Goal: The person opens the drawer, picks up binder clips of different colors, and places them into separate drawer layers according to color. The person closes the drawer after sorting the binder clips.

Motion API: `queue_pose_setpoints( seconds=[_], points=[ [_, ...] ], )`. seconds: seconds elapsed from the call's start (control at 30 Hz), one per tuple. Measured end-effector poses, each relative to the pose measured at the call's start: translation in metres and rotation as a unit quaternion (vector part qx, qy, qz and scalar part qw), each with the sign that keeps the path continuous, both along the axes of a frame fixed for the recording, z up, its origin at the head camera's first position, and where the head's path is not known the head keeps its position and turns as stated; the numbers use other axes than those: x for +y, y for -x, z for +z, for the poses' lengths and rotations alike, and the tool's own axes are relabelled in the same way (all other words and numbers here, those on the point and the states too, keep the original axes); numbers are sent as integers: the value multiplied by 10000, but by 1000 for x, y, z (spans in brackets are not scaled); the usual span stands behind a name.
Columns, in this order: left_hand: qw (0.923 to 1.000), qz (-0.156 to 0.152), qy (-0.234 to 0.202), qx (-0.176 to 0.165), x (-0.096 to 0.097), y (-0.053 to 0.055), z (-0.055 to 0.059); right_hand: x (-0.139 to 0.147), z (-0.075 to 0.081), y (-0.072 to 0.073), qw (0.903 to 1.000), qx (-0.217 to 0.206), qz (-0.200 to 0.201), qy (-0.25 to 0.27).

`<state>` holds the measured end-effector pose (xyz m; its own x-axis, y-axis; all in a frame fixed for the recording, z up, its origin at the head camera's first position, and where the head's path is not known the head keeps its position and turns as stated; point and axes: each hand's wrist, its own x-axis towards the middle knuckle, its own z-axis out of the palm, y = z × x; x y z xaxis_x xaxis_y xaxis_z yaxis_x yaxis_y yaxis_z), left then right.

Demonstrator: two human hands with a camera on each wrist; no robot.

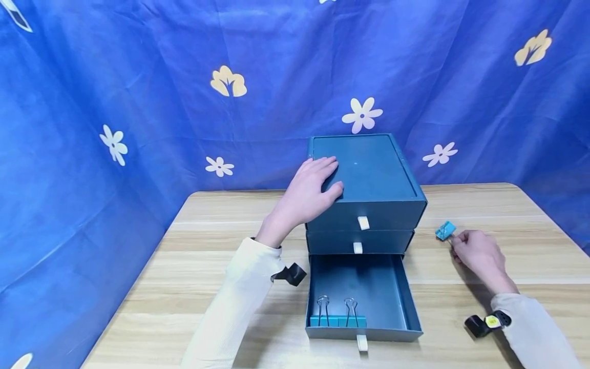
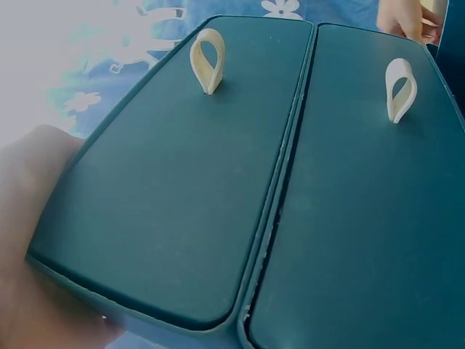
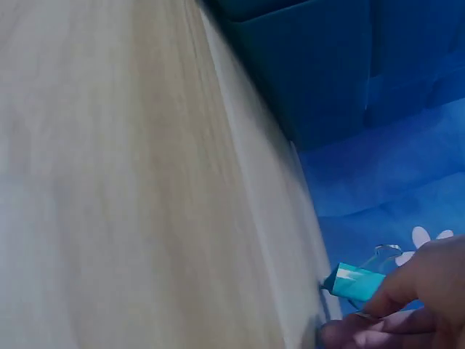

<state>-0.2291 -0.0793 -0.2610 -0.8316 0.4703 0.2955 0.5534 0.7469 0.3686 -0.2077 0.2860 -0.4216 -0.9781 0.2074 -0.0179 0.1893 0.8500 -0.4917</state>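
My left hand (image 1: 310, 192) rests on the top left edge of a dark blue drawer box (image 1: 369, 177), fingers spread over the lid. In the left wrist view its closed drawer fronts carry white loop tabs (image 2: 208, 62). The bottom drawer (image 1: 369, 277) is pulled out. Along its front lie two teal binder clips (image 1: 322, 321) with wire handles standing up. To the right of the box, my right hand (image 1: 479, 252) pinches another teal binder clip (image 1: 445, 230) by its wire handle. In the right wrist view that binder clip (image 3: 356, 282) sits close over the wooden table.
The light wooden table (image 1: 207, 287) spreads around the box on both sides. Behind it and at the left hangs a blue curtain (image 1: 276, 102) with white and cream flower prints. Black wrist cameras (image 1: 295, 274) stick out from both white sleeves.
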Motion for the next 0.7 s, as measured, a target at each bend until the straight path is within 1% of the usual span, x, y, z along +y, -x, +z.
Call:
queue_pose_setpoints(
  seconds=[0.1, 0.17, 0.23, 0.33, 0.4, 0.5, 0.6, 0.7],
  points=[
    [10000, 17, -32, -2, 0, -1, 0, 3, 3, -3, 9978, 649, -121, 80],
    [10000, 24, -39, -1, -1, 0, -1, 4, 5, -4, 9931, 1167, -93, 107],
    [10000, 26, -48, 5, -1, 0, -1, 4, 7, -7, 9865, 1633, 12, 138],
    [10000, 26, -43, 10, -1, 1, -1, 4, 8, -10, 9788, 1998, 261, 374],
    [10000, 26, -41, 2, -1, 1, -2, 4, 9, -12, 9759, 2048, 446, 611],
    [10000, 33, -29, -13, -2, 1, -2, 1, 13, -15, 9732, 1927, 757, 996],
    [10000, 40, -43, -20, -2, 1, -3, -4, 18, -18, 9714, 1755, 1033, 1219],
    [10000, 42, -72, -11, -2, 2, -3, -9, 24, -20, 9707, 1621, 1234, 1276]
  ],
)
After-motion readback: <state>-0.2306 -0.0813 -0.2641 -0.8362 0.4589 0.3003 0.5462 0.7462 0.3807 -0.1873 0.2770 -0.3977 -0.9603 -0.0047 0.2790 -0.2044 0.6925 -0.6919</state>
